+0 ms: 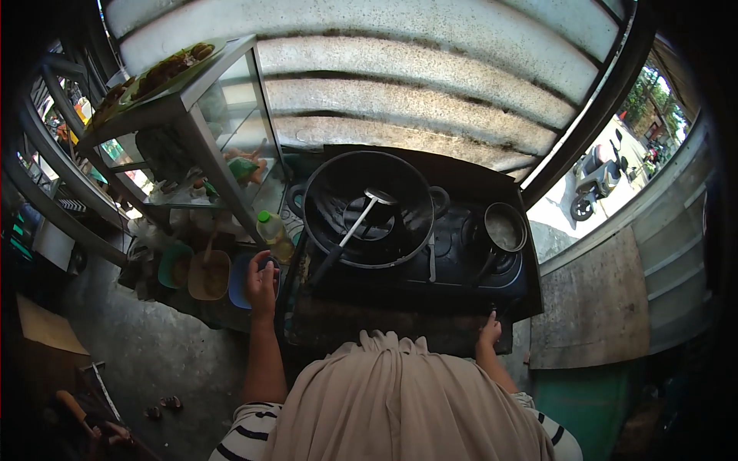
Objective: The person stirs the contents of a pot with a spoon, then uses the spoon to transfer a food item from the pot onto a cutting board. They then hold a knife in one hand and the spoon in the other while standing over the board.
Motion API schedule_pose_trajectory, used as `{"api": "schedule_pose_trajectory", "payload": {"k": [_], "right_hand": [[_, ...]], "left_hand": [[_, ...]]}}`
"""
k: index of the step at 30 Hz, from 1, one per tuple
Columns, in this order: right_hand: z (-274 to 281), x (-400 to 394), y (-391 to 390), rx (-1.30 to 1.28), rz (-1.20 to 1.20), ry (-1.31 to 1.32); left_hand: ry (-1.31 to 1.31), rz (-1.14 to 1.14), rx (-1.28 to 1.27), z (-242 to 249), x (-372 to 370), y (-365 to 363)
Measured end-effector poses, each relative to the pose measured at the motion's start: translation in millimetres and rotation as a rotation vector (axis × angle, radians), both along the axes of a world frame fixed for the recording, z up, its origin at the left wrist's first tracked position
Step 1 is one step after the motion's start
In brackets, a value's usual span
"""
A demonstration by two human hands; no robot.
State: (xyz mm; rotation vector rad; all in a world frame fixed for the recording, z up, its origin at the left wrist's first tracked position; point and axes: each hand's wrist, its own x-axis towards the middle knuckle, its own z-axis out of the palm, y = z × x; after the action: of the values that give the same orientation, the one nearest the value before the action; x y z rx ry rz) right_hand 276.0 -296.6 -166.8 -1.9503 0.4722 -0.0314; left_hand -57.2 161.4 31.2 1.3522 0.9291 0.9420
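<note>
My right hand [490, 330] is at the front edge of the black gas stove [461, 280], its fingers closed at a small stove knob [493, 310]. My left hand [261, 286] is raised with loosely bent, parted fingers and nothing visible in them. It is beside a blue container [240, 283], just below a green-capped bottle [275, 234] of yellowish liquid. A large black wok [323, 196] sits on the left burner, with a metal spatula [359, 221] leaning in it, its dark handle over the near rim. On the right burner stands a small saucepan [505, 228].
A knife-like utensil [432, 260] lies on the stove between the pans. To the left, a green container [175, 265] and a beige container [208, 278] stand below a glass display case [231, 115] with food on top. A wooden board [592, 307] borders the right side.
</note>
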Motion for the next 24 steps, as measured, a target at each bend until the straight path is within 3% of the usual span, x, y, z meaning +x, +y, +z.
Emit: {"api": "schedule_pose_trajectory", "payload": {"k": [12,15,18,19,24], "right_hand": [[-36.5,-14.0,-24.7,-0.255,0.082,0.048],[-46.1,-14.6,-19.7,-0.218,0.048,-0.064],[-19.1,-38.5,-14.4,-0.09,0.058,-0.052],[11.5,-51.4,-14.4,-0.053,0.081,0.108],[-10.2,-82.2,-66.9,-0.151,-0.018,0.019]], "left_hand": [[-0.046,0.031,0.061,-10.3,-17.6,-11.3],[-0.034,-0.043,0.061,-0.6,-3.7,-15.7],[-0.035,-0.101,0.131,-2.8,17.2,-5.8],[0.031,-0.072,0.211,9.6,28.1,-10.2],[0.064,-0.059,0.354,39.9,82.3,-35.0]]}}
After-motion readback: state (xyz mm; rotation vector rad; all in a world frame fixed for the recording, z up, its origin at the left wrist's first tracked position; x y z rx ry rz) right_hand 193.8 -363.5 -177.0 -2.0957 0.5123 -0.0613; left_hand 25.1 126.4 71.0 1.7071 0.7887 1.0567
